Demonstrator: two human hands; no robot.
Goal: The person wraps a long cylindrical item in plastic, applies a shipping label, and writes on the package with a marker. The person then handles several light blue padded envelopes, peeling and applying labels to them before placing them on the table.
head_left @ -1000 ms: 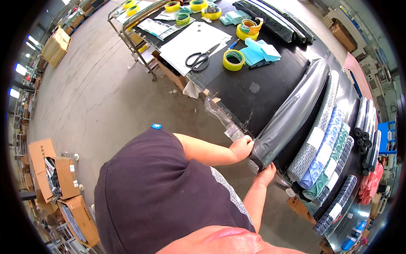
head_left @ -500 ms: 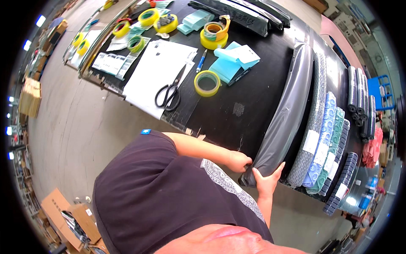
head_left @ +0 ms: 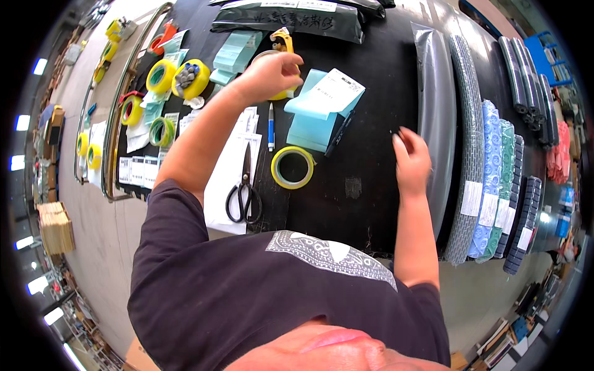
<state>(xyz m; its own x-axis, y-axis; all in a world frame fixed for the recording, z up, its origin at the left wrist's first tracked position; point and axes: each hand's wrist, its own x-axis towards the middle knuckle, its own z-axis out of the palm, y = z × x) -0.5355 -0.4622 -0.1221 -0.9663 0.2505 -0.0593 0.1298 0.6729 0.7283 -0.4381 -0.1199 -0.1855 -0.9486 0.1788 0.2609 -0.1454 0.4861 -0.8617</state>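
Observation:
My left hand (head_left: 272,77) is over the yellow tape dispenser (head_left: 283,38) and the tape roll beneath it, partly hiding both. Its fingers are loosely bent, with a gap between thumb and forefinger; no grip shows. Above the table, just left of a long package in black plastic film (head_left: 436,136), my right hand (head_left: 413,162) hangs with bent fingers apart, holding nothing visible. Between the hands lie folded light-blue label sheets (head_left: 309,127), a dark pen (head_left: 340,133), a blue-and-white pen (head_left: 271,127) and a yellow tape roll (head_left: 276,175).
Black-handled scissors (head_left: 245,196) rest on white paper (head_left: 216,210). Several tape rolls (head_left: 159,75) are at the left by a metal rail (head_left: 117,93). Rolled patterned mats (head_left: 490,179) lie along the right. Black packages (head_left: 291,21) lie at the far edge of the black table (head_left: 352,219).
Both hands have left the near end of the black package. My left hand has moved far and left to the tape; my right has risen beside the package. The view has shifted.

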